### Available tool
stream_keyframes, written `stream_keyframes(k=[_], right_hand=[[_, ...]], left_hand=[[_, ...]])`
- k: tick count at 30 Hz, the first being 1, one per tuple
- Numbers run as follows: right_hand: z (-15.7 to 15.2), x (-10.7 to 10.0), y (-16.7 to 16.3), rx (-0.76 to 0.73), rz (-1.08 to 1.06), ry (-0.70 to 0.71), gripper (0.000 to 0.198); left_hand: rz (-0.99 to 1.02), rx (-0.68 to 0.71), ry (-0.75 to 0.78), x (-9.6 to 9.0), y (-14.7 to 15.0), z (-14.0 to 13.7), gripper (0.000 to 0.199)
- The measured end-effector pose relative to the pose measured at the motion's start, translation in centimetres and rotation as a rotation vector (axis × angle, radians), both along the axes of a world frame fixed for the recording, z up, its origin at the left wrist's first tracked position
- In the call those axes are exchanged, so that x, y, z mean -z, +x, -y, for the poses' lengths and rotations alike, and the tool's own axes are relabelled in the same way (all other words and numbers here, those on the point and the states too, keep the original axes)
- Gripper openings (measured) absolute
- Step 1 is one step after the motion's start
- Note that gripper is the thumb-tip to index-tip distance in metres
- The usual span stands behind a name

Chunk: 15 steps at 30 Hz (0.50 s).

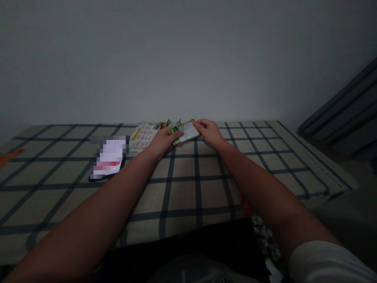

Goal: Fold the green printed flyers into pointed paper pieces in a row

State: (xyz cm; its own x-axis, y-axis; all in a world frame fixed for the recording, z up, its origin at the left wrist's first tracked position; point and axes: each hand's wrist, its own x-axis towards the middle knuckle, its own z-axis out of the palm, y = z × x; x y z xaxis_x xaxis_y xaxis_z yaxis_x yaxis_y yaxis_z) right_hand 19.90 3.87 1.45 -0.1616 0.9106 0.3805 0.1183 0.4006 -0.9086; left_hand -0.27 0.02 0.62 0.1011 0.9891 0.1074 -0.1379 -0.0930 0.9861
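Between my two hands is a small green and white printed packet, tilted a little above the checked cloth. My left hand pinches its left end, thumb on top. The fingers of my right hand are closed on its right end. Just behind my left hand lies a larger printed sheet or wrapper with rows of red and white blocks. More green packaging shows behind the packet, partly hidden by it and by my left hand.
A phone with a lit, blurred screen lies left of my left forearm. A checked cloth covers the table up to the grey wall. Dark curtain folds hang at the right. An orange thing sits at the left edge.
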Motion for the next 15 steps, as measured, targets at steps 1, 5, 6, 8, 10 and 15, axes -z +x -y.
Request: stream_keyframes(k=[1, 5, 6, 8, 10, 15], right_hand=[[0.02, -0.03, 0.02, 0.001, 0.005, 0.009, 0.026], [0.12, -0.12, 0.08, -0.003, 0.029, 0.010, 0.024], [0.11, -0.11, 0.08, -0.006, 0.034, 0.007, 0.025], [0.03, -0.04, 0.08, -0.008, 0.046, 0.009, 0.027], [-0.09, 0.06, 0.08, -0.003, 0.052, 0.018, 0.029], [-0.22, 0.10, 0.26, -0.020, 0.058, 0.041, 0.031]], left_hand=[[-0.004, 0.003, 0.007, 0.00, -0.01, 0.00, 0.036], [-0.045, 0.021, 0.050, 0.05, -0.17, -0.08, 0.036], [-0.057, 0.024, 0.058, 0.07, -0.23, -0.11, 0.036], [-0.063, 0.029, 0.061, 0.11, -0.30, -0.15, 0.037], [-0.047, 0.034, 0.045, 0.14, -0.29, -0.16, 0.039], [0.042, 0.009, -0.008, -0.03, 0.04, -0.17, 0.036]])
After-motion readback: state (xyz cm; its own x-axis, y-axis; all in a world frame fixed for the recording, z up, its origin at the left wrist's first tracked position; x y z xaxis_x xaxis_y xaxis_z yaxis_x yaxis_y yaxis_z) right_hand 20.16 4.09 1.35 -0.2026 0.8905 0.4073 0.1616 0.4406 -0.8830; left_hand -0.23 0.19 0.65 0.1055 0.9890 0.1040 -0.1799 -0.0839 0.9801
